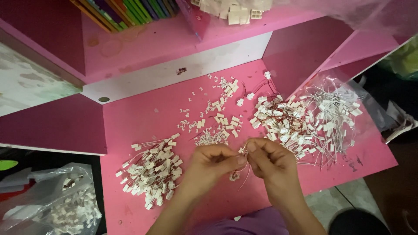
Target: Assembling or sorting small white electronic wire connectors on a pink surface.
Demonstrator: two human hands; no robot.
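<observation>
I see both hands together low over the pink surface [148, 115]. My left hand [212, 162] is curled, thumb and forefinger pinched on a small white connector [242, 150]. My right hand [271, 161] meets it fingertip to fingertip, also pinched on the same small piece. Thin red wires [246, 173] hang down from between the two hands, and another small white connector piece [234, 176] sits just under them; whether it hangs or lies on the surface, I cannot tell.

Left of the hands: a heap of white connectors with pale leads [152, 169], near my left wrist. Straight beyond the hands: loose white housings [217, 119] scattered across the middle of the surface, no wires on most. Right of the hands: a pile of white connectors tangled with red wire [278, 122], close to my right knuckles. Further right, a clear plastic bag [348, 93] lies open with white-wired connectors [333, 117] spread on it.

Lower left, off the surface, a plastic bag of white parts [65, 204]. Upper shelf: coloured book spines [130, 11] and more white parts [235, 11].
</observation>
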